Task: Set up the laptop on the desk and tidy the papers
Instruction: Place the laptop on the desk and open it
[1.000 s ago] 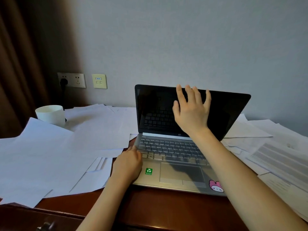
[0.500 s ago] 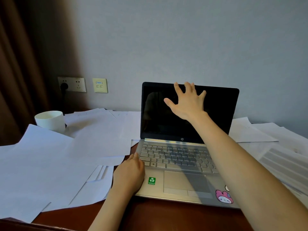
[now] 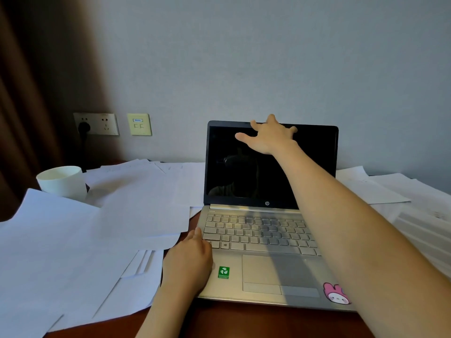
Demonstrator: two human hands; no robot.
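Open laptop sits centre on desk; papers spread left and right of it; cup far left behind papers; 2 wall plates behind cup

right hand fingers partly hidden behind laptop lid; papers cropped left.

Silver laptop stands open, screen dark, on the desk amid scattered white papers
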